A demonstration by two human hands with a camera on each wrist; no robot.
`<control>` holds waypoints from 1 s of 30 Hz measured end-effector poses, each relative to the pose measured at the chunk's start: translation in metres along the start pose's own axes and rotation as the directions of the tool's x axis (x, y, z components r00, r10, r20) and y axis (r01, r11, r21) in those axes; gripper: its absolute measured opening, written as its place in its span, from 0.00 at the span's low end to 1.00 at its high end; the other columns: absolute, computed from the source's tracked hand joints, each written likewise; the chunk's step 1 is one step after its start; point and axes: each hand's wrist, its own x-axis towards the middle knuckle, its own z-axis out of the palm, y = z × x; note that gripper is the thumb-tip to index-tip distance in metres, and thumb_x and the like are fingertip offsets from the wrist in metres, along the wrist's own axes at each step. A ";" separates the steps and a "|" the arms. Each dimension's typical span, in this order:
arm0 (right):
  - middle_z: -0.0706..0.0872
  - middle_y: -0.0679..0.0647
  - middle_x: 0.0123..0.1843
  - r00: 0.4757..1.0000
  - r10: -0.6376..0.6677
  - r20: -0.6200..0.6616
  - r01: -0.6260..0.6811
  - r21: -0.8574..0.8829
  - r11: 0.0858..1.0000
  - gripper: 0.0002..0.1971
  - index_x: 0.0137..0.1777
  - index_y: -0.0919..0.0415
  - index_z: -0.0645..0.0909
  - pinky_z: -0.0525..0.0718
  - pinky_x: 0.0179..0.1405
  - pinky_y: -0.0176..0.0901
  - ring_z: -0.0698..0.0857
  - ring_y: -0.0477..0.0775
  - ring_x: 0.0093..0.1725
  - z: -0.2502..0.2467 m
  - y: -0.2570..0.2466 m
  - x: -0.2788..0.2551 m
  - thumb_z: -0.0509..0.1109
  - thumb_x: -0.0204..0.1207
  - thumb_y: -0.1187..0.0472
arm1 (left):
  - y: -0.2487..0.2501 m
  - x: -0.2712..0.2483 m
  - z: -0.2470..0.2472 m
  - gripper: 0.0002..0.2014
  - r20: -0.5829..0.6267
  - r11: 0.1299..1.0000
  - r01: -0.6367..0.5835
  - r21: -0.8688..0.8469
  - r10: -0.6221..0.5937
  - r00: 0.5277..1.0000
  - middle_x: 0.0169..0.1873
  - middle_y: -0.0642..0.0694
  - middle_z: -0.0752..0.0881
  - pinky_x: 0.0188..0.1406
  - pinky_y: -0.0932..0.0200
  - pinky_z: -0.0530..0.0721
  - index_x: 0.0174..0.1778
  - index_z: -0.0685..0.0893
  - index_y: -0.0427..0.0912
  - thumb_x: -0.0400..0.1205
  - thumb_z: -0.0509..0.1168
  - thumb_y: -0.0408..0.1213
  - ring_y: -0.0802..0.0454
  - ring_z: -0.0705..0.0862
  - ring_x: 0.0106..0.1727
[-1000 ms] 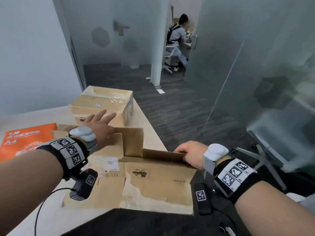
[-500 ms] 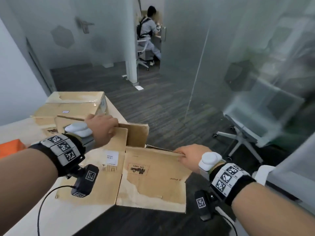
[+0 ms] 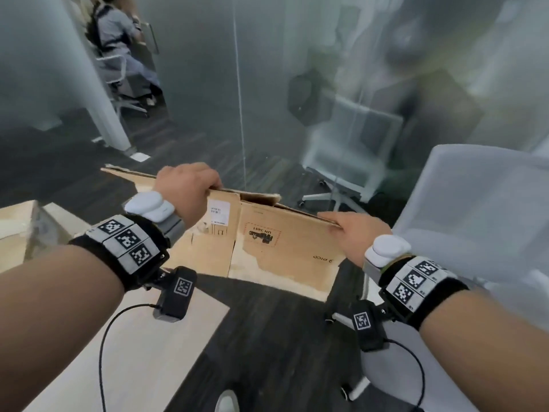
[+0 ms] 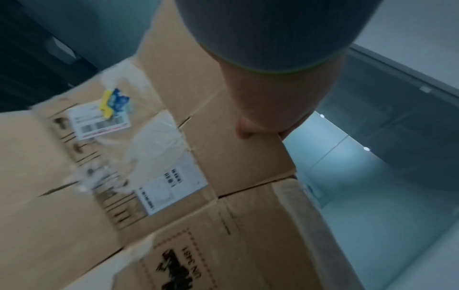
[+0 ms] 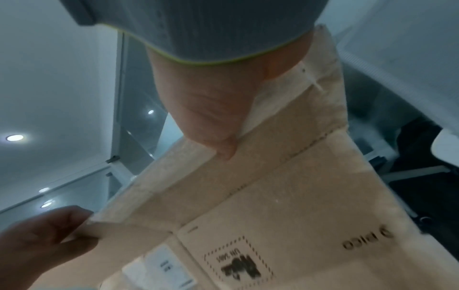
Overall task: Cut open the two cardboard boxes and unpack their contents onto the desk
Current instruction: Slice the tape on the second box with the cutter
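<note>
Up close, the wrist views give little beyond cardboard: a grey cuff fills the top of each, and the print is blurred. From the left wrist only the heel of the left hand (image 4: 278, 109) and one curled digit show, pressed on a flap edge; the other fingers are hidden behind it. From the right wrist the right hand (image 5: 211, 121) shows its palm and a fingertip on a folded edge, the rest tucked out of sight.

In the head view the opened cardboard box (image 3: 282, 248) is held up between the two hands, off the pale desk (image 3: 142, 346) and partly past its corner, above the dark floor. The left hand (image 3: 187, 188) is curled over the top edge at the box's left, fingers wrapped behind the flap. The right hand (image 3: 353, 236) clamps the top edge at the box's right, thumb on the near face. The hands are apart, one at each end. The box's inside is not visible, and its far flaps are cut off by the hands.

A second cardboard box (image 3: 15, 227) is clipped by the left frame edge. Farther off, through blurred glass, stand a white office chair (image 3: 350, 156) and a seated person (image 3: 116, 40), cut off at the top.
</note>
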 end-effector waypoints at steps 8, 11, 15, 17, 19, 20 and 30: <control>0.75 0.42 0.81 0.963 0.117 -0.244 -0.125 -0.019 0.992 0.27 0.82 0.38 0.69 0.80 0.69 0.52 0.78 0.58 0.75 -0.004 0.017 0.039 0.59 0.85 0.60 | -0.002 0.090 0.052 0.13 -0.159 0.949 -0.093 -0.300 0.046 0.986 0.52 0.51 0.89 0.62 0.53 0.61 0.46 0.91 0.49 0.76 0.67 0.26 0.44 0.85 0.58; 0.71 0.41 0.84 0.978 0.185 -0.100 -0.194 -0.085 0.977 0.28 0.84 0.36 0.63 0.74 0.75 0.62 0.73 0.56 0.80 0.017 0.019 0.055 0.62 0.84 0.46 | -0.012 0.101 0.082 0.14 -0.029 0.962 -0.074 -0.261 0.069 0.997 0.55 0.52 0.89 0.67 0.47 0.66 0.50 0.90 0.52 0.77 0.68 0.29 0.44 0.85 0.61; 0.66 0.41 0.86 0.930 0.303 0.208 -0.279 -0.138 0.950 0.35 0.85 0.36 0.58 0.69 0.79 0.63 0.69 0.55 0.83 0.056 0.020 0.061 0.63 0.79 0.34 | -0.037 0.090 0.139 0.08 0.417 0.996 -0.017 -0.091 0.053 0.908 0.60 0.63 0.86 0.68 0.48 0.72 0.51 0.81 0.70 0.78 0.67 0.52 0.52 0.84 0.63; 0.73 0.46 0.83 0.915 0.319 0.249 -0.311 -0.072 0.948 0.32 0.83 0.39 0.65 0.75 0.75 0.55 0.76 0.55 0.78 0.072 0.021 0.059 0.62 0.80 0.34 | -0.043 0.077 0.158 0.05 0.515 0.994 -0.006 -0.112 0.064 0.855 0.55 0.67 0.86 0.65 0.51 0.75 0.47 0.79 0.71 0.78 0.66 0.57 0.56 0.86 0.60; 0.77 0.49 0.80 0.904 0.340 0.259 -0.350 -0.008 0.937 0.28 0.81 0.43 0.71 0.77 0.70 0.48 0.79 0.55 0.74 0.080 0.021 0.055 0.63 0.82 0.37 | -0.042 0.064 0.166 0.05 0.560 0.991 0.001 -0.135 0.075 0.825 0.54 0.65 0.87 0.64 0.53 0.76 0.51 0.83 0.65 0.81 0.67 0.55 0.57 0.87 0.59; 0.79 0.49 0.78 0.901 0.343 0.267 -0.360 0.015 0.933 0.27 0.80 0.44 0.73 0.77 0.69 0.47 0.80 0.55 0.73 0.082 0.019 0.054 0.63 0.83 0.39 | -0.041 0.058 0.167 0.06 0.585 0.990 0.004 -0.138 0.078 0.807 0.55 0.65 0.87 0.63 0.53 0.77 0.52 0.84 0.64 0.82 0.66 0.55 0.56 0.87 0.59; 0.87 0.45 0.62 0.953 0.194 0.233 -0.255 0.272 0.928 0.18 0.71 0.44 0.82 0.77 0.59 0.38 0.85 0.50 0.63 0.086 -0.016 0.039 0.67 0.82 0.46 | -0.026 -0.003 0.111 0.03 0.615 0.973 0.184 -0.142 -0.059 0.786 0.49 0.64 0.87 0.63 0.54 0.81 0.45 0.82 0.64 0.83 0.65 0.54 0.57 0.87 0.57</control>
